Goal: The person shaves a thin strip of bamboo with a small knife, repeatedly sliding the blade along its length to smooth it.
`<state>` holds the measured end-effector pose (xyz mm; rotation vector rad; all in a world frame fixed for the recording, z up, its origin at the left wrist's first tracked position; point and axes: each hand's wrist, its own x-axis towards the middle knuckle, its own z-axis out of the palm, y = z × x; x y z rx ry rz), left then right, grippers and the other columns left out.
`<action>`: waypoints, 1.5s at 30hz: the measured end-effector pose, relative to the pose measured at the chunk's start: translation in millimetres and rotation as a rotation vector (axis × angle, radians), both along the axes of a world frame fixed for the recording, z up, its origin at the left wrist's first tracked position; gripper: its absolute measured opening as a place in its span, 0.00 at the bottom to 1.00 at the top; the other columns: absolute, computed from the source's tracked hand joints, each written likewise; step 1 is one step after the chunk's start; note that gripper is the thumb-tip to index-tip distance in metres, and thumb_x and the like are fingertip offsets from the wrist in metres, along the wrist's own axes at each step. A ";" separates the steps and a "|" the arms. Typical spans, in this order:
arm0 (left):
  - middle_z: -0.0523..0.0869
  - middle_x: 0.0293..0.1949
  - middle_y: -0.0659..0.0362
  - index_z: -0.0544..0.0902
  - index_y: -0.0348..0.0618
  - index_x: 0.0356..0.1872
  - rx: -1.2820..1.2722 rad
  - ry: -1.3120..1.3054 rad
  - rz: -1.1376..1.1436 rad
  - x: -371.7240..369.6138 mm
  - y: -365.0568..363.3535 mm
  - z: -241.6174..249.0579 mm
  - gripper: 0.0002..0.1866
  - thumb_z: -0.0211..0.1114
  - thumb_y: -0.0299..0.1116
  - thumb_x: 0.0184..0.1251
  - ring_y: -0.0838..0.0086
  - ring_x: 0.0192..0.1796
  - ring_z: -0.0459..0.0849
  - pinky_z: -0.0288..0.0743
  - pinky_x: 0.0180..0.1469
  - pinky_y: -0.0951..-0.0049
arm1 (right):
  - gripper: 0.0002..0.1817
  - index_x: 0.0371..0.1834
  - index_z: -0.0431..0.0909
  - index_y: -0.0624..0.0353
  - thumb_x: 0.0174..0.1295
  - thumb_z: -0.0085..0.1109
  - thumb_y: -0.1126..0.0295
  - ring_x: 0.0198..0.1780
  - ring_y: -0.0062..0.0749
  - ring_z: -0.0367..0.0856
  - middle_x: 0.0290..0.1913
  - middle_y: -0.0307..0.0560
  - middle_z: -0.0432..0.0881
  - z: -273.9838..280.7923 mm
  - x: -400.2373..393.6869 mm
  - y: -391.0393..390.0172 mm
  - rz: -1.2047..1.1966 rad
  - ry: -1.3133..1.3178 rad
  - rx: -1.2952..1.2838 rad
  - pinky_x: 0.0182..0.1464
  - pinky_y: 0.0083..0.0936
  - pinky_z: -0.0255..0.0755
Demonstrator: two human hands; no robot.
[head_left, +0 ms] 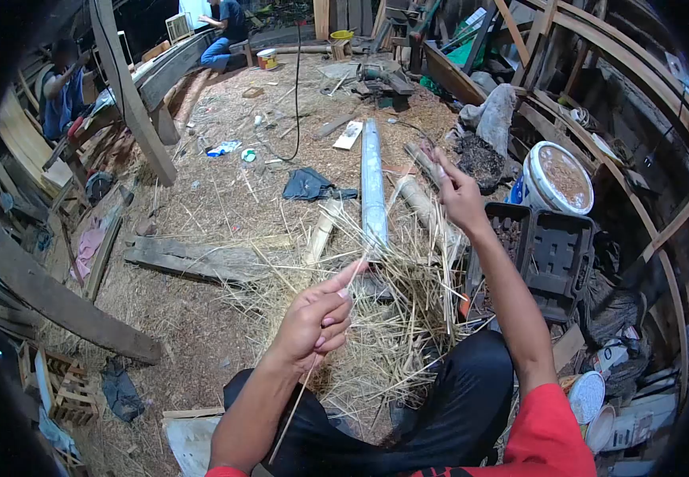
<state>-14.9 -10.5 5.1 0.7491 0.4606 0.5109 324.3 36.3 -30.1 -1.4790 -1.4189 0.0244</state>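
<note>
My left hand (pixel 313 322) is closed on a thin pale strip (pixel 290 417), which runs down past my wrist toward my leg. Its index finger points up and to the right. Farther forward on the right, my right hand (pixel 457 191) is wrapped round a short dark-and-tan piece (pixel 428 165), perhaps a tool handle; its exact kind is unclear. Between the hands lies a long greyish pole (pixel 372 183). A heap of loose thin strips (pixel 408 318) covers the ground in front of my knees.
A white bucket of shavings (pixel 565 179) and black crates (pixel 559 258) stand right. A grey plank (pixel 201 261) lies left, near slanted posts (pixel 66 290). A dark cloth (pixel 309 183) lies ahead. Two people (pixel 229 28) sit by a long bench at the back left.
</note>
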 end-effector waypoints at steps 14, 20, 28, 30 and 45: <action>0.88 0.37 0.53 0.77 0.31 0.55 0.240 0.083 0.329 17.2 43.4 -27.1 0.15 0.52 0.29 0.75 0.76 0.33 0.87 0.79 0.30 0.80 | 0.12 0.44 0.81 0.61 0.67 0.63 0.64 0.28 0.14 0.68 0.28 0.32 0.77 9.1 -73.4 -28.9 0.003 0.437 -0.282 0.31 0.17 0.64; 0.84 0.44 0.55 0.78 0.36 0.56 0.108 -0.114 0.528 14.4 61.4 -45.5 0.14 0.56 0.29 0.74 0.73 0.46 0.83 0.79 0.48 0.75 | 0.10 0.38 0.82 0.60 0.67 0.63 0.63 0.24 0.11 0.65 0.26 0.30 0.75 1.5 -88.7 -33.0 0.208 0.345 -0.111 0.27 0.16 0.60; 0.82 0.40 0.68 0.79 0.50 0.57 0.159 -0.217 0.615 -8.9 58.9 -45.5 0.13 0.60 0.36 0.74 0.81 0.46 0.79 0.72 0.49 0.71 | 0.19 0.50 0.83 0.65 0.66 0.64 0.59 0.42 0.21 0.81 0.39 0.44 0.87 18.0 -172.5 -60.9 0.429 0.137 -0.473 0.46 0.25 0.74; 0.83 0.42 0.68 0.79 0.50 0.56 0.147 -0.256 0.612 -11.7 57.9 -44.2 0.12 0.59 0.36 0.75 0.80 0.48 0.80 0.73 0.50 0.71 | 0.19 0.49 0.82 0.67 0.67 0.63 0.60 0.41 0.23 0.83 0.39 0.47 0.87 20.4 -175.6 -58.6 0.400 0.117 -0.402 0.46 0.26 0.75; 0.85 0.43 0.56 0.60 0.38 0.73 -0.106 -0.336 0.092 -3.0 30.9 -27.9 0.27 0.50 0.34 0.77 0.71 0.43 0.84 0.80 0.41 0.70 | 0.12 0.35 0.77 0.60 0.72 0.56 0.63 0.12 0.09 0.57 0.22 0.33 0.76 36.5 -128.0 -41.7 0.430 1.076 -0.292 0.13 0.13 0.49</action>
